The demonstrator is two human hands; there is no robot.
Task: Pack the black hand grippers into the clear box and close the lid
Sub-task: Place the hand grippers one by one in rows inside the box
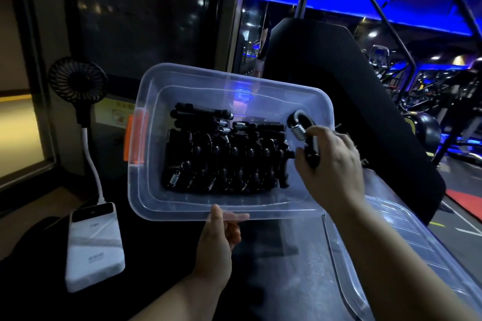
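Inside the tilted clear box (146, 190) | black grippers (221, 159) packed in a dark pile, count unreadable | right hand (331, 164) grasps one more gripper (303, 129) over the box's right end, handles mostly hidden by fingers | left hand (219, 237) pinches the near rim, fingers blurred through plastic | lid (407, 255) off at right, cut by the frame edge

There is only one camera, and it sits on the person's head and looks forward and down. It is very near the clear box (198, 91), which fills the middle of the picture, and the left hand (219, 232) and the right hand (331, 161) reach in from the bottom edge. The view is wide, so a small fan (78, 81) shows at the left and gym machines (379, 56) show far off at the right.
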